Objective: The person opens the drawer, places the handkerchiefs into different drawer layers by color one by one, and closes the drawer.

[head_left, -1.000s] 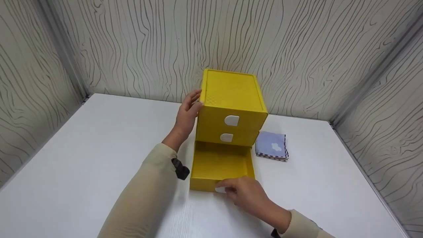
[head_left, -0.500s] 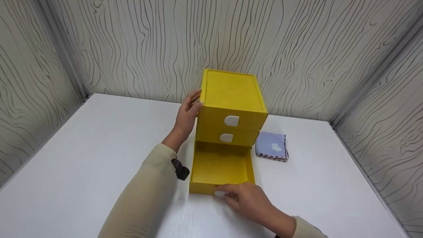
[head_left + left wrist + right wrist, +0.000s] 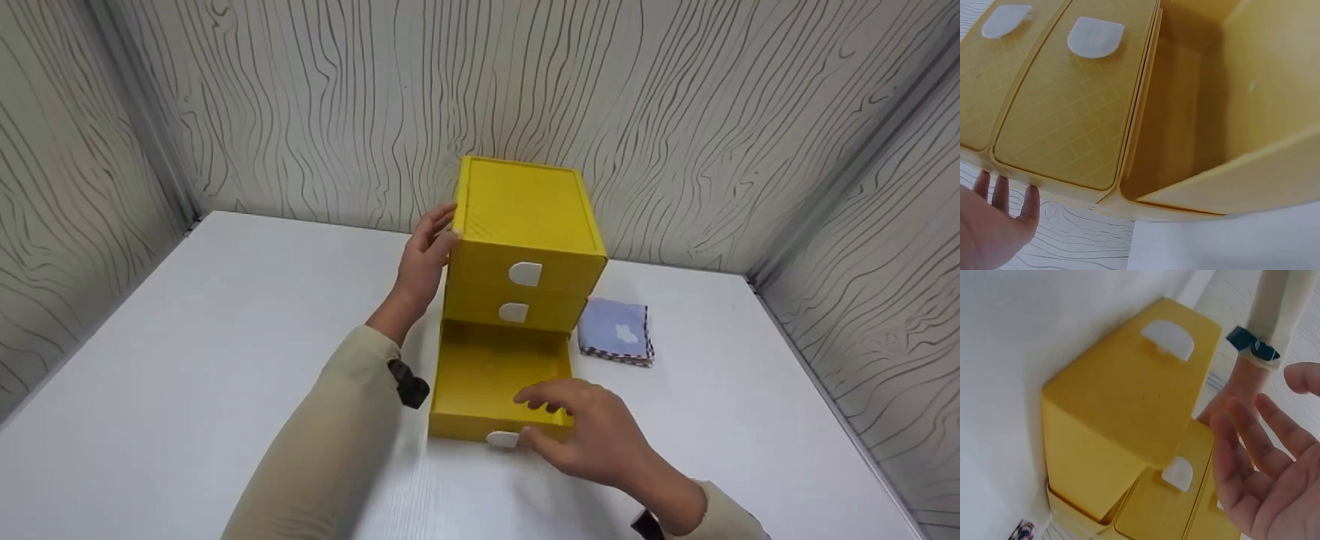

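A yellow drawer unit (image 3: pixel 529 206) stands near the back wall, its lowest drawer (image 3: pixel 480 375) pulled out towards me with a bare floor inside. My left hand (image 3: pixel 421 266) rests against the unit's left side; in the left wrist view its fingertips (image 3: pixel 1030 197) touch the side edge. Over the front right corner of the drawer hovers my right hand (image 3: pixel 596 431), fingers loosely bent and holding nothing. The drawer's white handle (image 3: pixel 502 439) is just left of the right thumb. Both upper drawers, each with a white tab (image 3: pixel 525 274), are closed.
A folded blue cloth (image 3: pixel 615 330) with a checkered edge and a white patch lies right of the unit on the white table (image 3: pixel 247 337). Wood-grain panels (image 3: pixel 337 97) rise behind and at both sides.
The lowest drawer has slid slightly further out towards me. My right hand has let go of its handle and risen to the right. The left hand has stayed in place.
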Tool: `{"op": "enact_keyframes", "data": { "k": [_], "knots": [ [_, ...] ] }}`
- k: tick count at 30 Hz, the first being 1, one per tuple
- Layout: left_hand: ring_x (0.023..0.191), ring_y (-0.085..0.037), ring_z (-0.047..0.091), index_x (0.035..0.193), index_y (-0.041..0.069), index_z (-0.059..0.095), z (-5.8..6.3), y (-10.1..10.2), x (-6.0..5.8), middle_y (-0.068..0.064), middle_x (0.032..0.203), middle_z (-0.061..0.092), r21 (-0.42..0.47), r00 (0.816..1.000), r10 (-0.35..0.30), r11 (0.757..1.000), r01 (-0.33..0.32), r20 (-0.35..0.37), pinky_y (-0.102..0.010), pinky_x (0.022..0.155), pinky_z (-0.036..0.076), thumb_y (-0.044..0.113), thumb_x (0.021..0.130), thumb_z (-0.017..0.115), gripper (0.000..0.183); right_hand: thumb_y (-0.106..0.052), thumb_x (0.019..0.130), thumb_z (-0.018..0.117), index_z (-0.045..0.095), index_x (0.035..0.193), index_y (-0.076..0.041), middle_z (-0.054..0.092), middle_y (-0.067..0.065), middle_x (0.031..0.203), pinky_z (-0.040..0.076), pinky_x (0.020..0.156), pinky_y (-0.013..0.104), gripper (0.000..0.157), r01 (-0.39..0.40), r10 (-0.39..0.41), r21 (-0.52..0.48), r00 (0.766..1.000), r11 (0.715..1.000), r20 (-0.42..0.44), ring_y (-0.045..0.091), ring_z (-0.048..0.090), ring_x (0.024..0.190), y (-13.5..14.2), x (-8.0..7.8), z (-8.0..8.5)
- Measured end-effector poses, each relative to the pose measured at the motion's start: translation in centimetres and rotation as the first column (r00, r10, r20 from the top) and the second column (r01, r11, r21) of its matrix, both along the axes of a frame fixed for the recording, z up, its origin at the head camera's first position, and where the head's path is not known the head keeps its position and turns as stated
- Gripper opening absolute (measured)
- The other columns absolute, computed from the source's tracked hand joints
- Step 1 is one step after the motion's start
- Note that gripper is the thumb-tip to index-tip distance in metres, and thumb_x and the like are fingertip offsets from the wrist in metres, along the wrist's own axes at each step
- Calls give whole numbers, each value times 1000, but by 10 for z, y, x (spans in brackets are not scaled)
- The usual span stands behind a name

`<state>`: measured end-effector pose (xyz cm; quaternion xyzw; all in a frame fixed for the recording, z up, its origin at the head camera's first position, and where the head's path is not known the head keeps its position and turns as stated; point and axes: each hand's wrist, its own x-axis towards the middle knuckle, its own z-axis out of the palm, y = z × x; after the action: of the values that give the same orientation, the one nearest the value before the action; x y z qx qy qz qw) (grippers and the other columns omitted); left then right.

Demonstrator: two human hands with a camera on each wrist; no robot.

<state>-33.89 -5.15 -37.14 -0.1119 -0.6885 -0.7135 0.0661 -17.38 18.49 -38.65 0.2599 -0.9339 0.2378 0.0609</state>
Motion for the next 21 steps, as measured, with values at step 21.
{"op": "enact_keyframes", "data": {
  "k": [21],
  "knots": [
    [133,-18,46,140,26,47,6,-3,0,2,152,35,-8,995,-64,998,64,-76,-42,106,42,30,98,47,42,-28,84,69,69,113,-18,68,0,113,53,88,47,31,198,-199,43,980,979,15,23,64,102,68,-81,-15]
  ]
}}
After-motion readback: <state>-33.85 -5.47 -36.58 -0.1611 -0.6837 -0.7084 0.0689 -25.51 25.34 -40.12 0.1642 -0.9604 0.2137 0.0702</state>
